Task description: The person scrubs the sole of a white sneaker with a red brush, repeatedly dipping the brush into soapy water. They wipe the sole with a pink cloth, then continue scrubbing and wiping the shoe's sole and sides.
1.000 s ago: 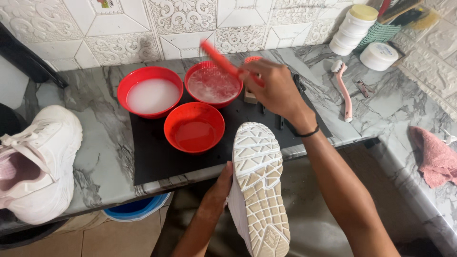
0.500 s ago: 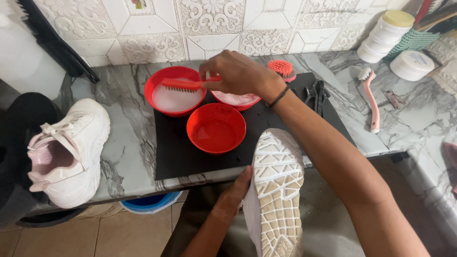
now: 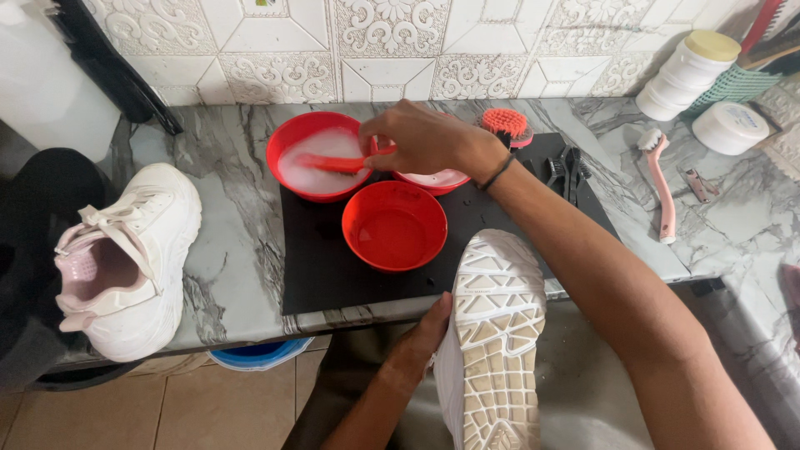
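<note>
My right hand (image 3: 425, 140) grips a red brush (image 3: 333, 162) by its handle, with the brush head dipped into a red bowl of white foamy liquid (image 3: 310, 158) at the back left of a black mat (image 3: 333, 267). My left hand (image 3: 427, 335) holds a white sneaker (image 3: 492, 333) sole-up below the counter edge, fingers on its side. A second red bowl (image 3: 395, 227) with clear liquid sits nearest me on the mat. A third red bowl (image 3: 433, 179) is mostly hidden under my right hand.
Another white sneaker (image 3: 125, 258) with a pink lining lies on the marble counter at left. A round red brush (image 3: 507, 125), a black brush (image 3: 567, 167), a pink toothbrush-like brush (image 3: 662, 187), white jars (image 3: 687, 75) and a blue tub (image 3: 258, 354) under the counter are around.
My right hand moved left with the red brush, from the back right bowl to the foamy back left bowl. The view shifted; the held sneaker stayed in my left hand.
</note>
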